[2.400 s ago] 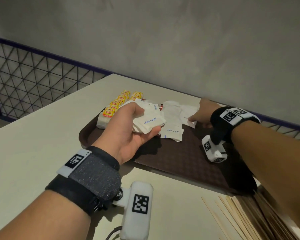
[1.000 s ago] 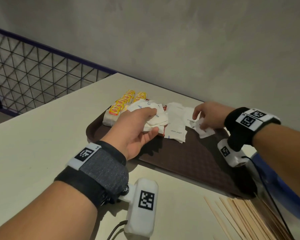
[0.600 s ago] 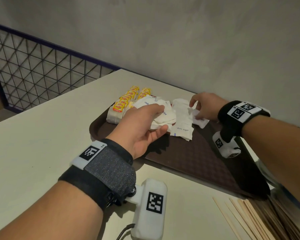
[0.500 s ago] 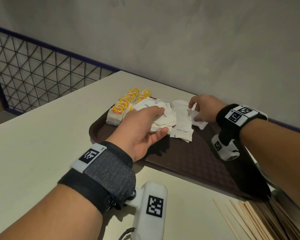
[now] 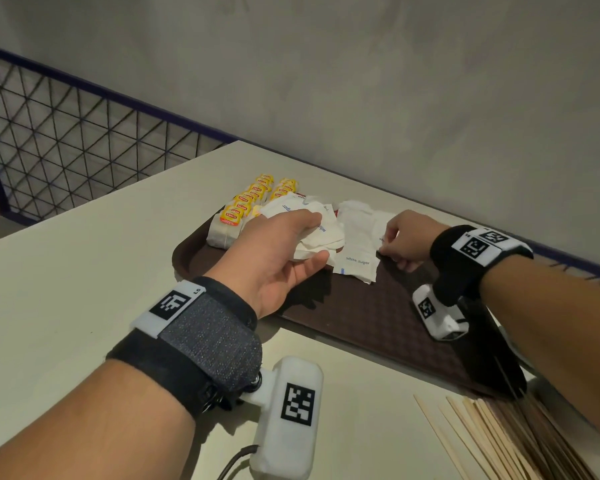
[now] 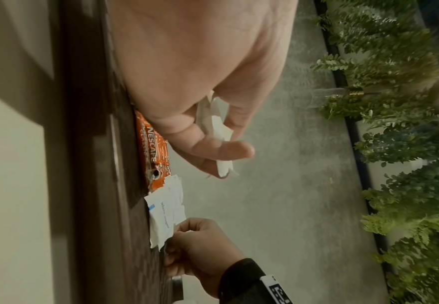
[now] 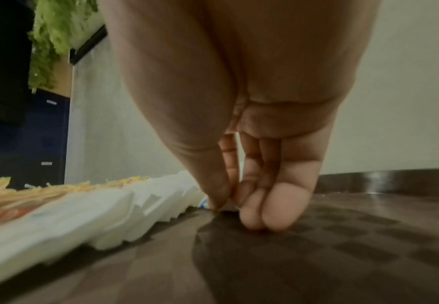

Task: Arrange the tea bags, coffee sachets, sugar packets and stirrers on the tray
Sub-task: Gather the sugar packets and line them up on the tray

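A brown tray [image 5: 378, 317] lies on the pale table. Yellow-labelled tea bags [image 5: 243, 209] stand in two rows at its far left corner. My left hand [image 5: 314, 237] grips a loose bundle of white sugar packets [image 5: 331, 233] just above the tray. Beneath that hand an orange coffee sachet [image 6: 153, 152] lies flat. More sugar packets [image 5: 357, 237] lie overlapped in a row mid-tray. At the row's right edge, my right hand [image 5: 388, 242] pinches a sugar packet [image 6: 163, 218] between thumb and forefinger, its other fingertips [image 7: 265, 214] touching the tray [image 7: 343, 246].
Several wooden stirrers [image 5: 499, 441] lie fanned on the table off the tray's near right corner. A grey wall runs close behind the table. A wire mesh fence [image 5: 66, 150] stands at the far left. The tray's near half is bare.
My left hand has lowered its bundle of sugar packets closer to the tray. My right hand has come down beside the packet row and now pinches a packet at tray level.
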Demonstrator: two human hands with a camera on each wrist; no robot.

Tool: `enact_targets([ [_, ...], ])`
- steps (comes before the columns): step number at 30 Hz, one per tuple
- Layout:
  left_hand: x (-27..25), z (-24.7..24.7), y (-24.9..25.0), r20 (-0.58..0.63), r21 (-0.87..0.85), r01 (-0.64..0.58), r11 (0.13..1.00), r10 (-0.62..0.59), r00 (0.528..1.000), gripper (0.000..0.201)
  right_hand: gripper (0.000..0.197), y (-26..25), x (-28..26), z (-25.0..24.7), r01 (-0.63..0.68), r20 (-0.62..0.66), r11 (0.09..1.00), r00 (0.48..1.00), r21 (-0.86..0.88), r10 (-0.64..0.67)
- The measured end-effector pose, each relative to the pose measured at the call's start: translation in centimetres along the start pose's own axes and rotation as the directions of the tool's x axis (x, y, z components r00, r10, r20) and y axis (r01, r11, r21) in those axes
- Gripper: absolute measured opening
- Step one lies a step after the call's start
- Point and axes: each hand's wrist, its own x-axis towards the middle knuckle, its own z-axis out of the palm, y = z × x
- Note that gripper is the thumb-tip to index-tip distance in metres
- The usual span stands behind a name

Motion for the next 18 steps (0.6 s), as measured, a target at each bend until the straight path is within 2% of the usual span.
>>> enact_targets([
  [5,0.5,-0.1,-0.2,-0.012,0.006,0.002,1.000,-0.002,1.000,0.034,0.013,-0.3,0.6,0.0,0.020,-0.030,0.996,0.999,-0.092,-0.023],
  [10,0.7,-0.1,-0.2,0.031,-0.039,-0.010,0.999,0.011,0.999,0.026,0.020,-0.2,0.5,-0.3,0.051,-0.021,0.989,0.998,-0.136,-0.054],
  [13,0.4,0.0,0.1,0.062,-0.090,-0.016,0.996,0.022,0.998,0.030,0.013,-0.1,-0.1,-0.9,0.048,0.001,0.992,0.999,-0.118,-0.049],
  [15,0.2,0.0,0.1,0.083,-0.089,-0.011,0.996,0.019,0.996,0.033,0.014,-0.3,-1.0,-2.1,0.052,0.005,0.999,0.999,-0.007,-0.051],
  [18,0.3,0.0,0.0,0.115,-0.050,0.010,0.999,-0.004,0.993,0.028,0.019,-1.5,-3.7,-4.7,0.107,-0.051,0.939,0.994,0.326,-0.096],
])
